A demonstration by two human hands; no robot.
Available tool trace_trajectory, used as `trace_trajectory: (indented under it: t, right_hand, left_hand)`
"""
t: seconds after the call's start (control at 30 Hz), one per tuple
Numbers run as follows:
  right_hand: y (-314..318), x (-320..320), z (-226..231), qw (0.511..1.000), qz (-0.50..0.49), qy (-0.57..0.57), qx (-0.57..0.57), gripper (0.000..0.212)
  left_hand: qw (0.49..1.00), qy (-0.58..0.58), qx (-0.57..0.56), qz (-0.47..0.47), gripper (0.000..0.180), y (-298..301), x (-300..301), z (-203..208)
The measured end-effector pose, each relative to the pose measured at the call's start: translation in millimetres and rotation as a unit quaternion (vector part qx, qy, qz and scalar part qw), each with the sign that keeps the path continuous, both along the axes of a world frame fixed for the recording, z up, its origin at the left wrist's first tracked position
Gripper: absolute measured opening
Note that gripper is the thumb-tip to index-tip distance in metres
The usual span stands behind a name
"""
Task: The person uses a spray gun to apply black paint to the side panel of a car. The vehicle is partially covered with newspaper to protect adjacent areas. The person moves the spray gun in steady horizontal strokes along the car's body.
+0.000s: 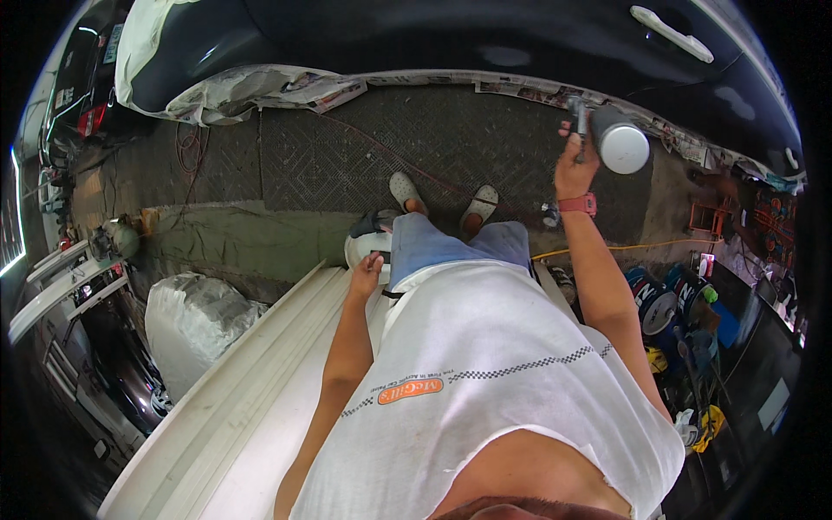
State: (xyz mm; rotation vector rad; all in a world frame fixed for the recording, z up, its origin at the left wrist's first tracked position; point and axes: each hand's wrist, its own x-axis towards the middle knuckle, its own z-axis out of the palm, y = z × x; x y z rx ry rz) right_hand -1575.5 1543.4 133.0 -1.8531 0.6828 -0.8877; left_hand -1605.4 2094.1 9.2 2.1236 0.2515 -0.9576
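Observation:
My right hand [577,169] is wrapped round a spray gun [579,121] with a grey, white-lidded cup [623,149]. The gun is held up close to the lower side of a glossy dark car body [416,43]. Newspaper masking [520,89] runs along the lower edge of that body. My left hand [367,267] is down beside my left hip with its fingers curled closed. A small dark thing shows at its fingertips, too small to name. Just beyond that hand is a round white object [356,249], partly hidden.
A yellow hose [620,247] and a thin red hose [399,158] lie on the floor. Long white panels [260,347] are at my left, beside a plastic-wrapped object [199,314]. Blue pails [656,303] and an orange stand [709,217] are at the right. Another car [87,95] is at far left.

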Motion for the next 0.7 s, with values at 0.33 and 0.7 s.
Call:
trace_trajectory:
  t: [0.33, 0.7]
  right_hand:
    - [152.5, 105.9, -25.0, 0.980, 0.160, 0.070, -0.098, 0.035]
    - [280.8, 240.4, -64.8, 0.976, 0.167, 0.139, -0.032, 0.037]
  left_hand:
    - [0.991, 0.099, -0.003, 0.088, 0.044, 37.2, -30.2, 49.9]
    - [0.973, 0.094, 0.025, 0.207, 0.051, 128.0, -36.0, 54.3]
